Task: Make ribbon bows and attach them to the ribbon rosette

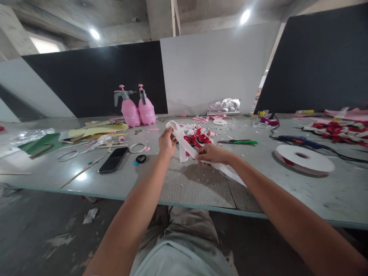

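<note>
A white ribbon [186, 145] stretches between my two hands above the front middle of the table. My left hand [167, 142] is closed on its looped upper part, held upright. Farther along the strip, my right hand [212, 154] pinches the ribbon, and a loose tail hangs off toward the lower right. Just behind the hands lies a bunch of red and white ribbon pieces [198, 135], partly covered by the white ribbon. Scissors with green handles [244, 142] rest to the right of the bunch.
A ribbon spool [304, 158] and a glue gun [299, 141] with its cord lie right. Two pink spray bottles [130, 113] stand back left. A black phone [113, 160], white rings [137, 147], sticks and paper scraps lie left. Crumpled foil [225, 105] sits by the back board.
</note>
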A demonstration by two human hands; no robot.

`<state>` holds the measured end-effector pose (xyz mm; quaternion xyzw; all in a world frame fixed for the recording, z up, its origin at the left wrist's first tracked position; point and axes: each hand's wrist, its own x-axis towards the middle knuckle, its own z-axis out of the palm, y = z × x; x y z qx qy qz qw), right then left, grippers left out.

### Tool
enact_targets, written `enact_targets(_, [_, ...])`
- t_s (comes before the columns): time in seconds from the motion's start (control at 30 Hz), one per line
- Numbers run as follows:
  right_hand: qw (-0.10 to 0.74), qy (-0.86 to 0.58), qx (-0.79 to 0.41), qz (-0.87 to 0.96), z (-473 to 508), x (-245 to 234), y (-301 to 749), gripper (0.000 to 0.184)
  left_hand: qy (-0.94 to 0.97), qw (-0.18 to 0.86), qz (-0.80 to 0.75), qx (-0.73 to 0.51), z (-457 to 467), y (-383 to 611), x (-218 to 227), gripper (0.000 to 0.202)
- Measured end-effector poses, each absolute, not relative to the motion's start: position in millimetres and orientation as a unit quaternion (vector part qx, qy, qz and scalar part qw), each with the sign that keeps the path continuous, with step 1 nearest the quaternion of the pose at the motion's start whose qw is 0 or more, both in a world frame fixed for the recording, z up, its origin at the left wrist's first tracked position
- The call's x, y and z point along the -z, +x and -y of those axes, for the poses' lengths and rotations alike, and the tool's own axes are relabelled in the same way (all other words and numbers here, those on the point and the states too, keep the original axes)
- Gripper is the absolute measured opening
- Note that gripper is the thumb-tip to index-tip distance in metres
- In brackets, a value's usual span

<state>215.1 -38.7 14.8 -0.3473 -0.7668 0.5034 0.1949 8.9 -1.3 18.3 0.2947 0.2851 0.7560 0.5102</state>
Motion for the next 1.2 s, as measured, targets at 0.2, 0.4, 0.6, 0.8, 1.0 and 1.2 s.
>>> enact_targets(0.2, [0.215,-0.426,-0.375,0.795,14,-25,250,0.02,0.231,0.497,-0.246,-0.799,-5,-5,-23,0.014])
enact_targets(0.4, [0.216,-0.552,-0.23,0.771,-5,-28,287,0.023,0.157,0.475,-0.23,-0.834,-8,-21,-28,0.006])
enact_targets(0.6, [0.206,-0.637,-0.042,0.742,-19,-21,313,0.028,0.136,0.479,-0.216,-0.84,-9,-34,-32,0.02])
enact_targets(0.8, [0.267,-0.7,0.038,0.661,-19,-20,326,0.029,0.118,0.492,-0.147,-0.85,0,-45,-41,0.023])
enact_targets(1.0, [0.274,-0.772,0.03,0.573,-10,-26,330,0.04,0.141,0.534,-0.065,-0.831,5,-53,-42,0.029])
enact_targets(1.2, [0.21,-0.772,-0.005,0.6,-10,-21,340,0.051,0.219,0.515,-0.067,-0.826,5,-55,-46,0.035])
